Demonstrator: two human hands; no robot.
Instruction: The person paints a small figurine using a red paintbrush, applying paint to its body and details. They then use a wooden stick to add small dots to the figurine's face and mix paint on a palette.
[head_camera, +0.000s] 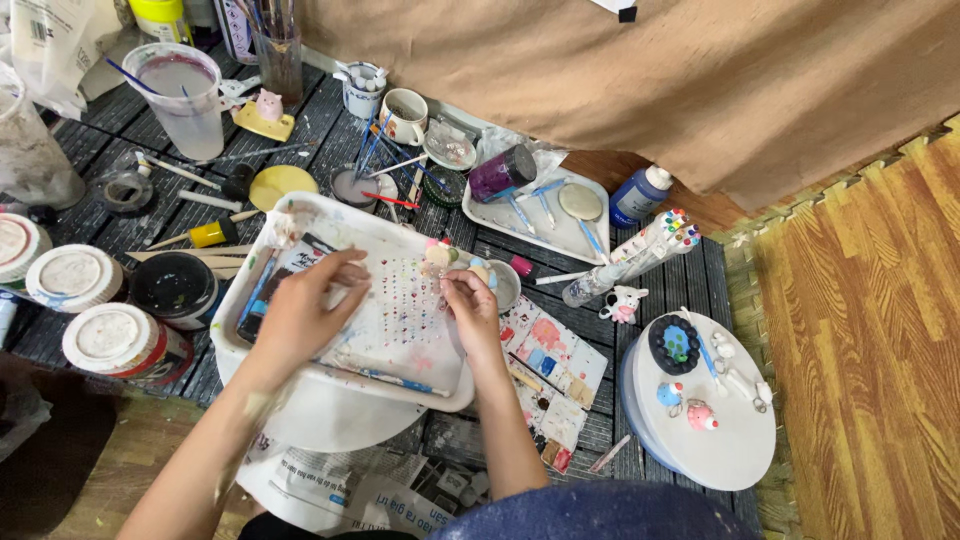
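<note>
A white rectangular tray (250, 285) lies in front of me, and in it a clear sheet (405, 310) covered with rows of tiny coloured dots. My left hand (305, 310) rests on the sheet's left side, pressing it down. My right hand (470, 305) is at the sheet's right edge with fingers pinched together on something small that I cannot make out. A few small pale figurines (440, 253) sit at the tray's far right corner. A thin brush (395, 380) lies along the tray's near edge.
Paint jars with white lids (75, 275) stand at the left. A cup of cloudy water (185, 95), brushes and a mug (405, 115) crowd the back. A second white tray (480, 215) holds a purple jar. A round white turntable (740, 450) with small painted charms is right. A stained palette paper (555, 380) lies near.
</note>
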